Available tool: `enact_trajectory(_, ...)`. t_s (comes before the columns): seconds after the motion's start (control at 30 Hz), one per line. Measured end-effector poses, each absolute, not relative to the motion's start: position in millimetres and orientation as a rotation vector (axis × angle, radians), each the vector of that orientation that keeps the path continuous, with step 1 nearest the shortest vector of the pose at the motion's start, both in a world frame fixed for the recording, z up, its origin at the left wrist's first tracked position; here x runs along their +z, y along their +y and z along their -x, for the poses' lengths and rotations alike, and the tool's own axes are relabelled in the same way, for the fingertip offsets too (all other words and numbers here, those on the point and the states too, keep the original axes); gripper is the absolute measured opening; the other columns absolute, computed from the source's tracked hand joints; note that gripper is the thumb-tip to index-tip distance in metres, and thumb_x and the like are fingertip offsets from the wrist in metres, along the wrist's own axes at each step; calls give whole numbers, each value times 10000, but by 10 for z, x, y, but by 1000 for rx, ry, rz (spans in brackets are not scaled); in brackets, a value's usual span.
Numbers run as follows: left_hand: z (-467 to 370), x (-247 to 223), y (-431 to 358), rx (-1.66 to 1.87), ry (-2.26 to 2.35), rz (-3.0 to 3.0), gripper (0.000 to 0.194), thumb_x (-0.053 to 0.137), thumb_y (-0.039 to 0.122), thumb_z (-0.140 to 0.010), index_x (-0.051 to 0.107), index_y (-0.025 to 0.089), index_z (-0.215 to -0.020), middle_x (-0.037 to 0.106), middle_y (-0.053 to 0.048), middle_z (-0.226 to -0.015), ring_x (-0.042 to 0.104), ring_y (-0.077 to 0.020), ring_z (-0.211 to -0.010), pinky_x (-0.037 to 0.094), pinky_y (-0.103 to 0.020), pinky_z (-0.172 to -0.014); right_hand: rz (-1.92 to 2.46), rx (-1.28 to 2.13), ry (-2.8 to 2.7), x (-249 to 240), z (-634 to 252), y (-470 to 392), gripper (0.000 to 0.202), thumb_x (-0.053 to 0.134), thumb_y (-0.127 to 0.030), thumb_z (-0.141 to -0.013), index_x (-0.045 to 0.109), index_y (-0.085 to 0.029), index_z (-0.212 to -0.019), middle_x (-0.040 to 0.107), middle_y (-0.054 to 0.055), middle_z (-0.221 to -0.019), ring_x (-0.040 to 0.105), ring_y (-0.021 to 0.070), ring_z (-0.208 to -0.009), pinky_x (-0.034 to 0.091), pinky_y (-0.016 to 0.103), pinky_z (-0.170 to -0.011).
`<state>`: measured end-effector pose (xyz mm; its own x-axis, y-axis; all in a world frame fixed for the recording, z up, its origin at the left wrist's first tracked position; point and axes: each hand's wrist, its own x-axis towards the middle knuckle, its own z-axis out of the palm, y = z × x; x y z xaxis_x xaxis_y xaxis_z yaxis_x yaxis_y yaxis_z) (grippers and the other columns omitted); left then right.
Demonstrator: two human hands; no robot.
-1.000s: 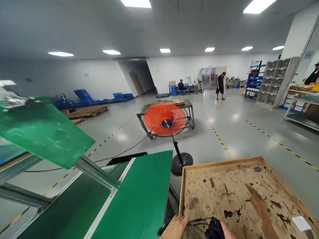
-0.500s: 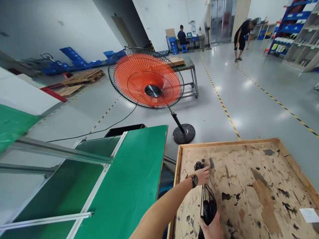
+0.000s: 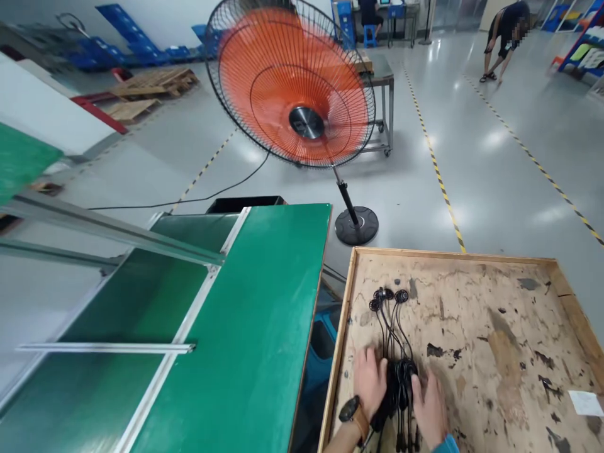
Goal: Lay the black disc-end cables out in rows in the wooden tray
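A: So the backdrop was a shop floor with striped tape lines and a big orange fan (image 3: 306, 123) past a shallow wooden tray (image 3: 472, 327). Anyone catch where the cables were?

B: Yep, the black cable bundle (image 3: 401, 377) lay in the tray near its left side, with its round black ends (image 3: 387, 294) fanned out on the far side and thinner ends pointing back at the wearer.

A: And the hands? Holding it or nah?

B: Left hand (image 3: 370, 384), the one with the watch (image 3: 350, 409), had its fingers against the bundle's left side. Couldn't tell if it was really gripping, tbh. Right hand (image 3: 430, 402) was open and loose, thumb touching the other side.

A: How'd it look to handle?

B: Light-ish, I'd guess, floppy and kinda slick. Leads looked tangle-prone, and those round ends could've snagged. IMO the thick, bunched middle was the spot to take hold, one palm per side. Lifting by a single lead would've strained it and let the rest sag.
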<state>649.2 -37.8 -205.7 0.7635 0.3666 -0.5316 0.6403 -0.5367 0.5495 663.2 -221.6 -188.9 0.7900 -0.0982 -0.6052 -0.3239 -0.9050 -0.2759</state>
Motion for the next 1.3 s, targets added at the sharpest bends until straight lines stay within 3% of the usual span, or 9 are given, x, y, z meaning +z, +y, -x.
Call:
enact_trajectory(0.2,-6066,-2046,-1116,-561,1023,-1917,669,512,336,-875,391,25,-1454,496,-253,-1385,477,-362,-1313,421,-472,-1073,2586,920,55,-2141,-7108,-1802,728,447,-621,-869,554,-97,-1364,568,207,-1386,513,346,-1322,427,476,-1109)
enact_trajectory(0.43,-5850,-2199,-723,-330,1128,-1602,356,438,454,-909,578,137,-989,649,-157,-990,645,-283,-944,507,-426,-875,2487,958,136,-2055,-7313,-2035,567,465,-708,-821,669,-187,-911,722,109,-913,667,281,-888,516,404,-829)
enact_trajectory(0.53,-5745,-2266,-626,-284,1180,-1564,336,468,503,-875,543,178,-830,627,-110,-851,628,-274,-832,498,-445,-827,2565,911,301,-1988,-7385,-2295,668,411,-778,-791,676,-185,-949,726,143,-945,669,318,-901,523,430,-804)
enact_trajectory(0.67,-5652,-2308,-664,-140,1261,-1472,398,512,502,-863,568,138,-1012,637,-152,-1011,631,-288,-991,493,-472,-937,2927,502,233,-1933,-7514,-2283,891,338,-822,-793,644,-60,-1137,661,281,-1118,595,432,-1100,485,549,-937)
enact_trajectory(0.77,-5647,-2240,-737,-85,1240,-1538,421,486,458,-911,553,128,-1164,614,-165,-1143,588,-287,-1136,462,-471,-1014,2849,403,-70,-1959,-7585,-1766,703,380,-686,-905,629,-92,-1187,664,221,-1155,585,358,-1148,459,492,-1028)
enact_trajectory(0.87,-5680,-2078,-831,-131,1240,-1712,452,540,449,-907,538,149,-1246,586,-152,-1200,544,-304,-1189,445,-471,-1018,2615,707,-224,-2063,-7655,-1017,489,416,-537,-967,614,-169,-1221,685,141,-1168,669,232,-1000,529,358,-919)
enact_trajectory(1.0,-5700,-1882,-958,-420,1283,-1908,515,641,359,-840,546,129,-1292,547,-178,-1210,509,-377,-1174,434,-513,-962,2876,987,-447,-2244,-7773,-265,528,496,-471,-956,508,-157,-1380,617,201,-1262,674,290,-990,531,390,-798)
enact_trajectory(1.17,-5518,-1934,-1020,-401,1338,-1694,396,455,319,-940,524,121,-1276,540,-192,-1221,526,-344,-1209,467,-481,-969,2898,1143,-484,-2416,-7783,-33,366,603,-320,-885,616,-123,-1193,610,224,-1192,666,331,-950,531,437,-762)
enact_trajectory(1.3,-5263,-2129,-1017,-245,1346,-1447,459,538,381,-875,495,136,-1260,593,-186,-1263,550,-328,-1252,442,-509,-1072,2752,1159,-403,-2494,-7782,-112,337,642,-197,-770,654,-137,-1101,627,206,-1174,671,338,-954,523,488,-849)
